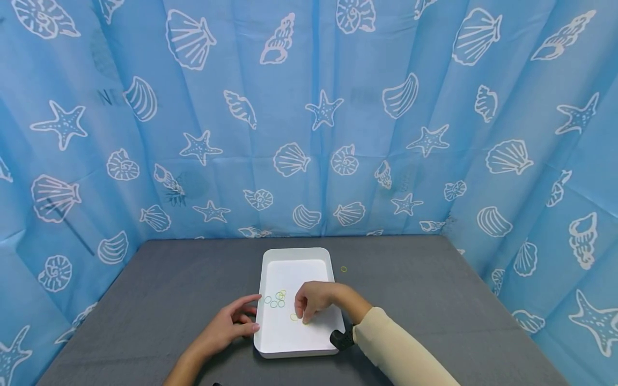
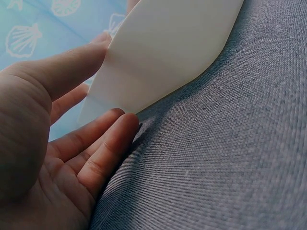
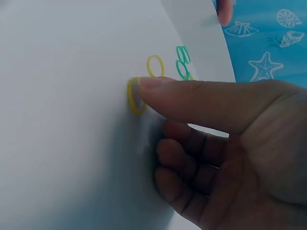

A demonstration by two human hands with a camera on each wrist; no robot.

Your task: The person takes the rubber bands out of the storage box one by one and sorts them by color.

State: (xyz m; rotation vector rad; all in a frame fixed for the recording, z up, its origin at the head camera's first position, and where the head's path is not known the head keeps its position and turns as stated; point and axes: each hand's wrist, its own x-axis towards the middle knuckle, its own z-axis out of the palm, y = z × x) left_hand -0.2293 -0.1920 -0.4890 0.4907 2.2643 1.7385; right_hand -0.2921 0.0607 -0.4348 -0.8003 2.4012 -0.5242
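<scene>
Yellow ring (image 3: 130, 98) in tray (image 1: 280, 340), lower centre of head frame. Right hand (image 1: 316, 299) at it, seemingly picking; grip can't tell. Left hand (image 1: 226, 324), fingers apart, touches tray. Next calls for fine pinch.

We see a light-blue curtain (image 1: 309, 131), printed with white seashells (image 1: 190, 40) and starfish (image 1: 324, 110), hanging in soft folds across the upper frame and down both sides, around a grey fabric-covered tabletop (image 1: 425, 289) below.
</scene>
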